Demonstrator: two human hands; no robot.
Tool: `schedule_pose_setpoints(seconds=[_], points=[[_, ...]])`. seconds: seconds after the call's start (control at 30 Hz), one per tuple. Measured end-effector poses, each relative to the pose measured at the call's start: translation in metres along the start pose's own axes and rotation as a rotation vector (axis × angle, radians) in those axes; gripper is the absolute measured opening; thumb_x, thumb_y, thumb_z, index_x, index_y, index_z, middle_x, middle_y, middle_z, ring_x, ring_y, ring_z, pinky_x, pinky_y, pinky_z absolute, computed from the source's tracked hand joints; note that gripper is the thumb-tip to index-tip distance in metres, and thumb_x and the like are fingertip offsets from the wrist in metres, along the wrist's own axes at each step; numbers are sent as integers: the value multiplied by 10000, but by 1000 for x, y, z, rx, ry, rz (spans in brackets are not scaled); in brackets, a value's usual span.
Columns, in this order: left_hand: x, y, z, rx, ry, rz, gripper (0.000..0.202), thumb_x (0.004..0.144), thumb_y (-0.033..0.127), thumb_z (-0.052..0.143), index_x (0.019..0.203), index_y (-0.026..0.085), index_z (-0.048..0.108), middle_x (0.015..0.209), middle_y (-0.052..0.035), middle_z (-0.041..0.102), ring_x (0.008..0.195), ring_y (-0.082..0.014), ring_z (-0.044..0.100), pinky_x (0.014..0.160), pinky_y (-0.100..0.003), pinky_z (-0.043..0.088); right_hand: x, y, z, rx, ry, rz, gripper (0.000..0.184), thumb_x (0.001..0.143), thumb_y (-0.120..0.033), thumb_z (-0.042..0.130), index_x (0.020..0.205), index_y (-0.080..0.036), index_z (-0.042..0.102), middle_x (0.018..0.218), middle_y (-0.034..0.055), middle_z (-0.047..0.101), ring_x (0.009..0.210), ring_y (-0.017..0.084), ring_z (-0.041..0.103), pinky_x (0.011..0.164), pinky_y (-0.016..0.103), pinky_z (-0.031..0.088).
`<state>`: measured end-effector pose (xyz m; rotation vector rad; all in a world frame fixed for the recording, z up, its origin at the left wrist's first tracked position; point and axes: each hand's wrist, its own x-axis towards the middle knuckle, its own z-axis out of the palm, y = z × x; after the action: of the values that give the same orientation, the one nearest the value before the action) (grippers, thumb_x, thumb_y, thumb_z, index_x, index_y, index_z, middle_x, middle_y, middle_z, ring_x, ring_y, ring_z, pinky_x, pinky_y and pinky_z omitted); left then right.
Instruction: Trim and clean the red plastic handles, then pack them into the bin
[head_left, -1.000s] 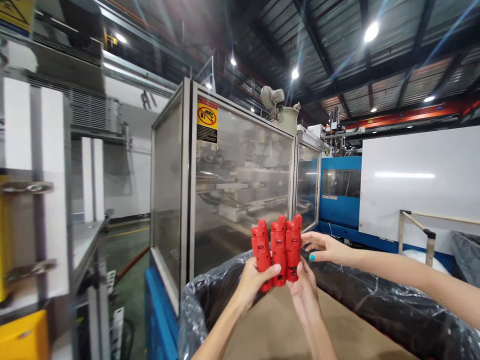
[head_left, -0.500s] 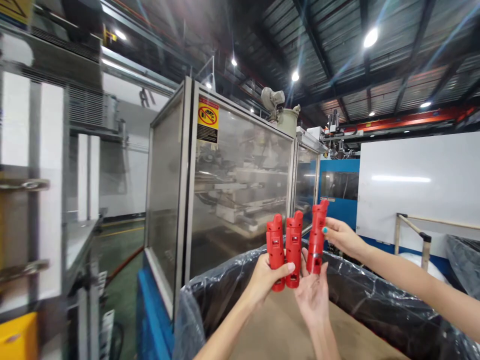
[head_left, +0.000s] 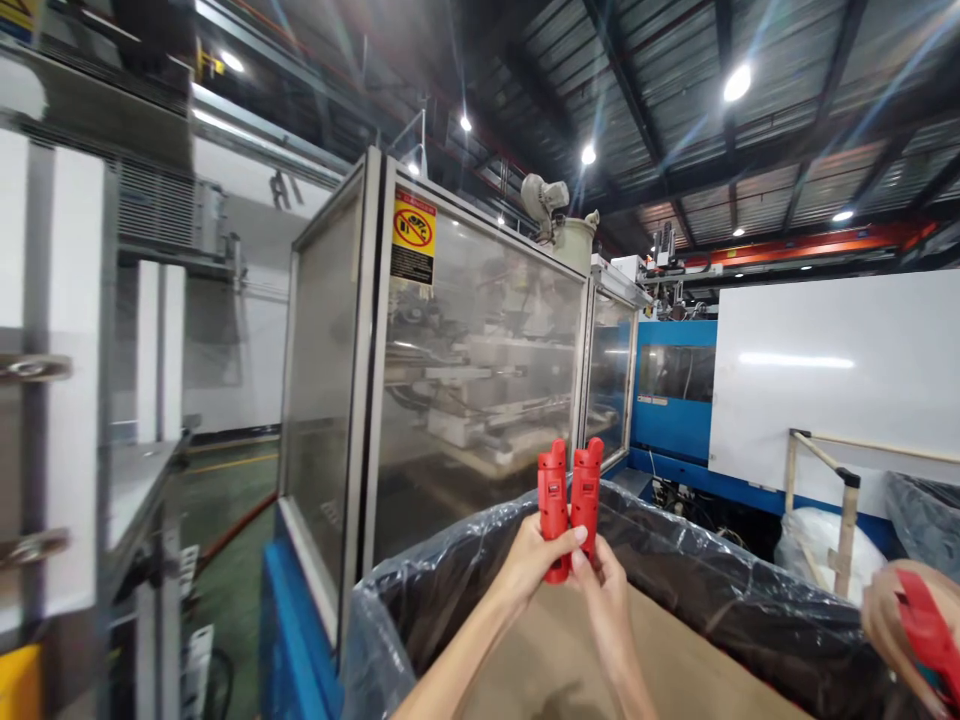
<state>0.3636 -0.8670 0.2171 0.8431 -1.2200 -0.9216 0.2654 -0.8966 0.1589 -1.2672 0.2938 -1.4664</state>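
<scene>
Two red moulded plastic parts, long and tube-like with small openings and a rounded tab on top, stand upright side by side above a lined bin. My left hand [head_left: 529, 555] is closed round the left red part [head_left: 553, 500], its thumb reaching across to the right one. Against the lower end of the right red part [head_left: 586, 490], my right hand [head_left: 602, 580] is closed with its thumb pressed on the front. At the right edge, another person's hand [head_left: 885, 610], blurred, holds a third red part [head_left: 930, 625].
Below my hands is a bin lined with clear plastic film [head_left: 442, 545], with a brown sheet [head_left: 540, 650] inside. Ahead stands a machine enclosure [head_left: 480, 400] with a warning sign [head_left: 413, 238]. A pipe rail [head_left: 846, 530] stands at the right, a metal frame [head_left: 142, 500] at the left.
The third red part has left my right hand and moved right and down in the other person's hand. My right hand has shifted left onto the right one of the two remaining parts.
</scene>
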Motion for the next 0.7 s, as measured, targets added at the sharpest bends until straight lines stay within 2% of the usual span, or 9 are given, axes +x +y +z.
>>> schedule_pose_setpoints(seconds=[0.17, 0.3, 0.43, 0.5, 0.7], points=[[-2, 1, -1, -2, 43, 3, 407, 569, 463, 859, 716, 125, 687, 622, -23, 650, 526, -123, 532, 487, -212, 409, -8, 6, 7, -31, 35, -3, 519, 783, -498, 692, 1203, -212, 585, 1190, 91, 656, 999, 250, 657, 701, 318, 593], [-4, -1, 0, 4, 49, 2, 435, 560, 485, 858, 708, 114, 685, 570, -19, 637, 466, -107, 489, 433, -203, 345, -13, 7, 13, -86, 68, -47, 478, 777, -461, 707, 1167, -221, 573, 1050, 64, 688, 924, 229, 669, 749, 319, 574], [-3, -3, -2, -12, 51, 12, 436, 531, 470, 877, 705, 114, 693, 627, -29, 661, 546, -123, 536, 531, -217, 417, -15, 6, 17, -114, 89, -71, 493, 771, -447, 714, 1181, -216, 566, 1095, 76, 683, 1011, 243, 649, 865, 345, 541], [-2, -4, -3, -19, 41, 3, 428, 546, 476, 868, 699, 115, 695, 622, -33, 663, 535, -124, 533, 534, -226, 421, -15, 7, 17, -113, 89, -81, 517, 772, -450, 713, 1207, -217, 560, 1141, 81, 674, 1059, 244, 634, 916, 353, 520], [-1, -8, -5, -38, -14, -44, 440, 555, 475, 866, 750, 113, 709, 664, -58, 688, 558, -155, 580, 541, -249, 442, -12, 9, 14, -28, 68, -37, 578, 772, -489, 706, 1257, -219, 545, 1180, 77, 661, 1084, 245, 621, 911, 364, 527]])
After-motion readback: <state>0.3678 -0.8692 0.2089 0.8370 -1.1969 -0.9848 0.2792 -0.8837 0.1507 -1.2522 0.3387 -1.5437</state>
